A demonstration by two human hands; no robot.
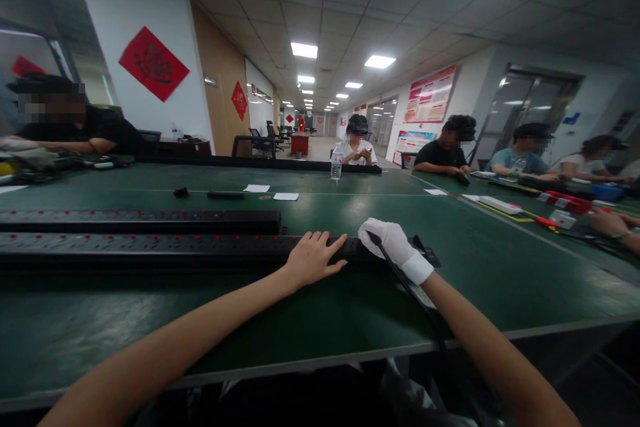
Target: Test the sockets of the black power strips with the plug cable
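Note:
A long black strip with a row of red dots, looking like a power strip (190, 248), lies across the green table (240, 333). My bare left hand (311, 260) rests flat on its right part, fingers and thumb spread. My right hand (393, 243), in a white glove, is closed around the end of a black cable (413, 293) at the strip's right end. The cable runs down past my wrist toward the table's front edge. Whatever is on the cable's end is hidden by the glove, so I cannot tell whether it touches a socket.
A second black strip (150, 220) lies parallel just behind. Further back are white papers (286, 197), a short black bar (225, 195) and a water bottle (336, 163). Several people sit around the table; at the right are red parts (565, 201) and a white bar (500, 205).

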